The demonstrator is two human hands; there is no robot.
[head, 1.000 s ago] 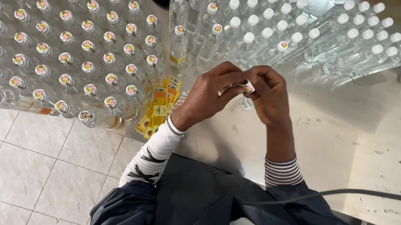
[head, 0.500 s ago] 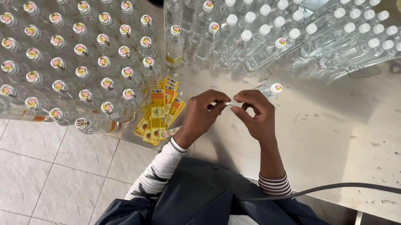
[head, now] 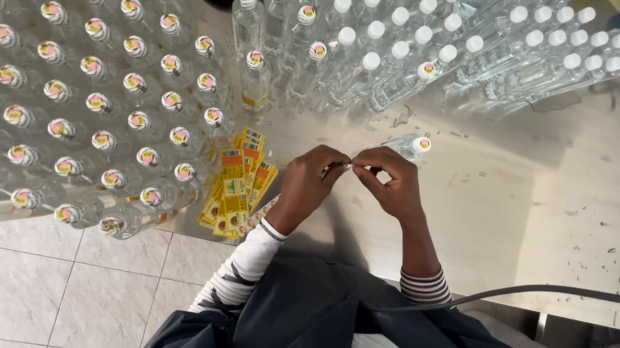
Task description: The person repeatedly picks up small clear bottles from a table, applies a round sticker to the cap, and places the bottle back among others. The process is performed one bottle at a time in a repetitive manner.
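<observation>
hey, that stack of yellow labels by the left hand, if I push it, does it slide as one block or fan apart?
The yellow label stack already lies splayed, so it would probably fan apart further. The strips look thin and likely floppy and light. The table looks smooth, so they may slide easily.

bright, even | glare on wet table [head: 530,195] | edges bowed | sharp
</observation>
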